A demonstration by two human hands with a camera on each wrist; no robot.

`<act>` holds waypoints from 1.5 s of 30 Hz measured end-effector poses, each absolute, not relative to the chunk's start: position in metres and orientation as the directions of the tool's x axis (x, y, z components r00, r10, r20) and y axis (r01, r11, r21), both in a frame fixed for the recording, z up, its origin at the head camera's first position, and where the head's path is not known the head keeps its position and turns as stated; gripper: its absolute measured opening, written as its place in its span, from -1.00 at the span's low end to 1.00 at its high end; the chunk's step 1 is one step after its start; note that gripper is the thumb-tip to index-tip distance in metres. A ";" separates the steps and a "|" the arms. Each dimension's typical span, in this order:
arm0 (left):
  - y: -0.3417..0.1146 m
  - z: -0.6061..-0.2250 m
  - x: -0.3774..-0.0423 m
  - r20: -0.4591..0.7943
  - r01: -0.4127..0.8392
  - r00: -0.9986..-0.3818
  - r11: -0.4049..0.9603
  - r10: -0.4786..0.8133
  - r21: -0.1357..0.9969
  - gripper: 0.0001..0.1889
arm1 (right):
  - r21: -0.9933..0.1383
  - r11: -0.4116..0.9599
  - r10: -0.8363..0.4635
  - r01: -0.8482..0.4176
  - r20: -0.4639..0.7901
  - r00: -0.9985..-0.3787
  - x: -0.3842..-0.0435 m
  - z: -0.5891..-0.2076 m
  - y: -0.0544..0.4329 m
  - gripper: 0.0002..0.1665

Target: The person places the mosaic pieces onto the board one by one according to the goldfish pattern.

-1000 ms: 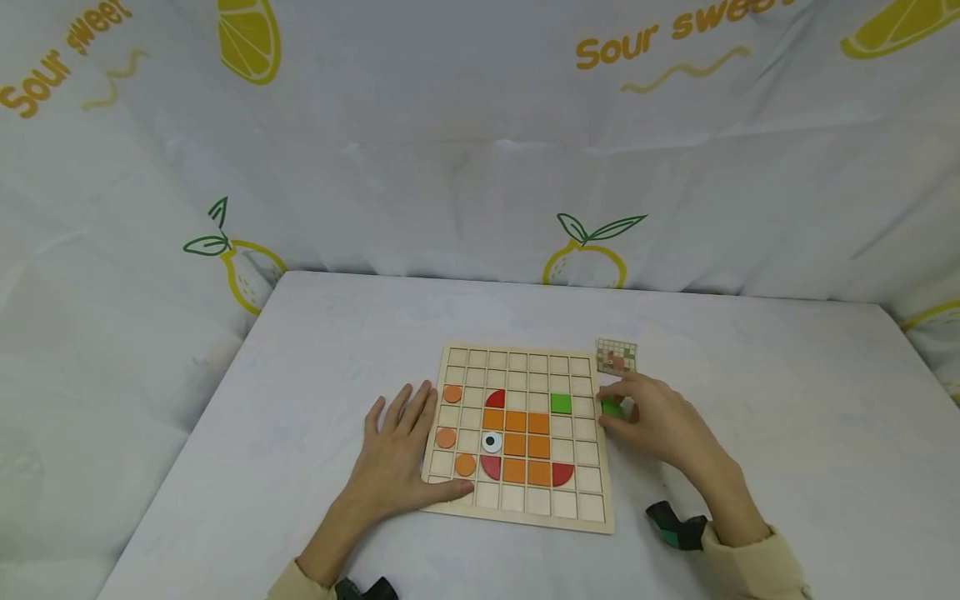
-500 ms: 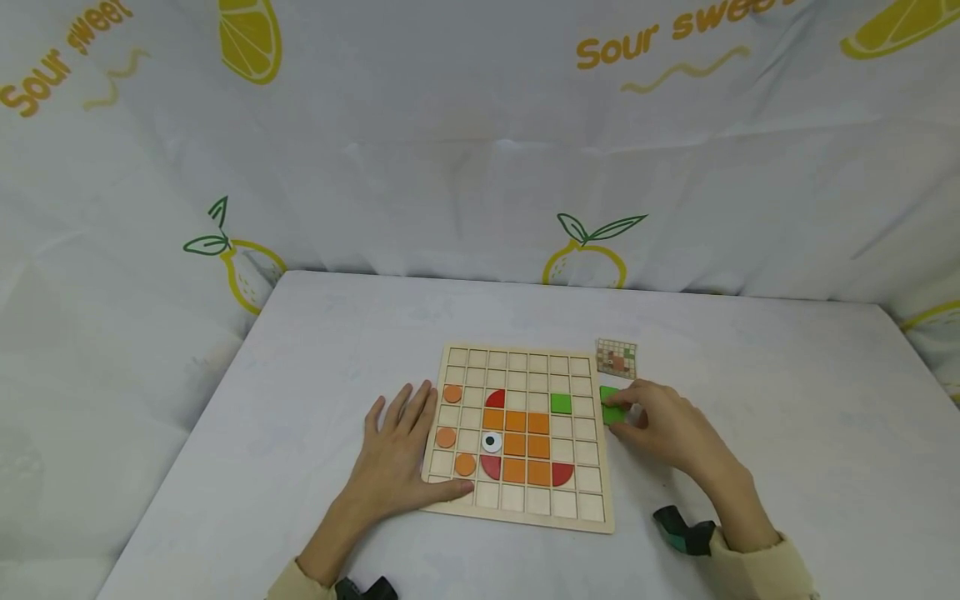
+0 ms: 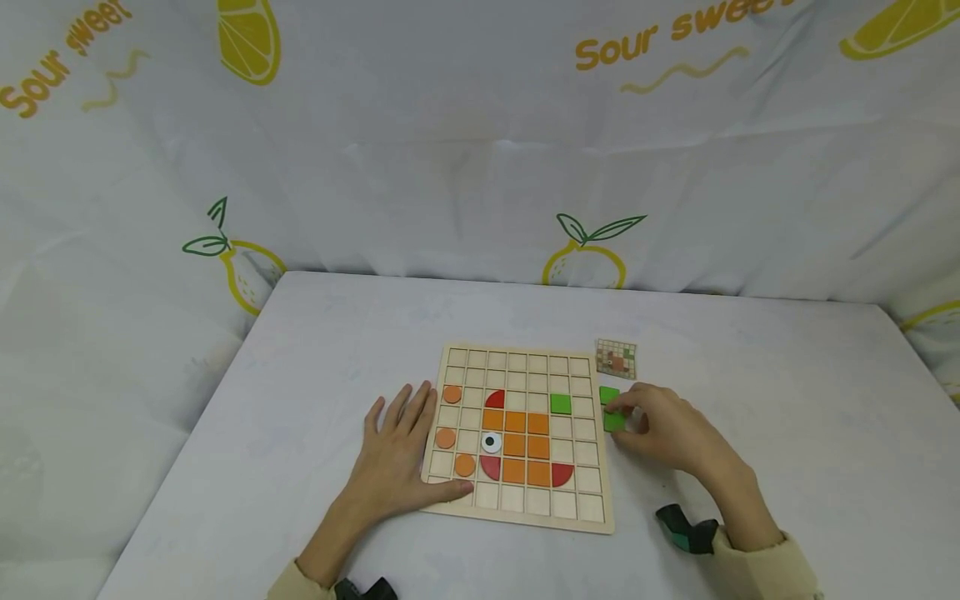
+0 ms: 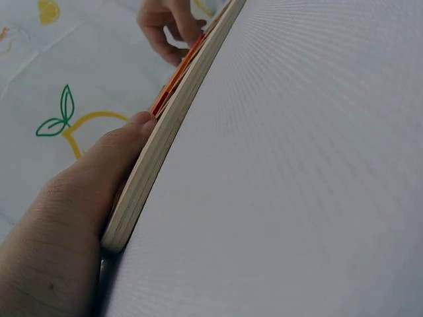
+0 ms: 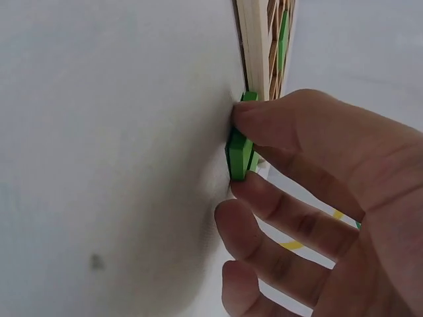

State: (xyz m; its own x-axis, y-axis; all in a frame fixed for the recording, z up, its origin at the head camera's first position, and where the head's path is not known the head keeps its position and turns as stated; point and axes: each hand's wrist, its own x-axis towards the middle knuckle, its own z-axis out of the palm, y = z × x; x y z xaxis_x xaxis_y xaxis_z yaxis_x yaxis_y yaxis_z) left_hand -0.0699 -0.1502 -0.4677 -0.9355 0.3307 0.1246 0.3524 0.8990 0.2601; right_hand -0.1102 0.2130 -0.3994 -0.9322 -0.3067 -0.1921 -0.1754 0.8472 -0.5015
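Note:
A wooden grid board (image 3: 525,498) lies on the table, with orange square tiles (image 3: 515,447), red quarter-circle tiles (image 3: 562,475), orange discs (image 3: 452,394), an eye disc (image 3: 491,442) and one green square (image 3: 560,404) in its cells. My left hand (image 3: 397,462) rests along the board's left side, fingers straight, thumb over the near left corner. Just beyond the right edge, my right hand (image 3: 667,427) pinches a green square tile (image 5: 239,155) between thumb and index finger. Another green tile (image 3: 607,394) lies right behind it, partly covered by the fingers.
A small printed pattern card (image 3: 617,359) lies by the board's far right corner. The white table (image 3: 787,400) reaches back to a hanging lemon-print cloth (image 3: 450,167). Dark wrist devices (image 3: 686,531) sit near both cuffs.
My right hand has shifted slightly toward me and to the right. Two green tiles now show where the fingers covered most of the green before. The left hand stays still.

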 end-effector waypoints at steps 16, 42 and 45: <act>-0.150 -0.468 -0.070 0.082 0.330 -0.944 0.906 0.320 0.264 0.36 | -0.490 0.840 -0.311 -0.232 -0.085 -0.947 -0.116 -0.393 0.208 -0.70; -0.150 -0.470 -0.071 0.099 0.340 -0.940 0.904 0.325 0.260 0.36 | -0.466 0.839 -0.351 -0.281 -0.068 -0.934 -0.122 -0.396 0.179 -0.71; -0.150 -0.470 -0.071 0.102 0.340 -0.940 0.904 0.325 0.259 0.36 | -0.471 0.838 -0.351 -0.277 -0.076 -0.933 -0.122 -0.396 0.180 -0.70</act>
State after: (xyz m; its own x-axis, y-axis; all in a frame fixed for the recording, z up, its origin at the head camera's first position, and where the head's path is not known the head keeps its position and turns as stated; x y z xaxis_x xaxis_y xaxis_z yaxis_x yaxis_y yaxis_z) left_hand -0.0711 -0.1504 -0.4700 -0.9404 0.3246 0.1016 0.3400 0.9042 0.2585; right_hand -0.1223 0.1796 -0.3955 -0.9333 -0.3511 -0.0757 -0.2770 0.8377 -0.4707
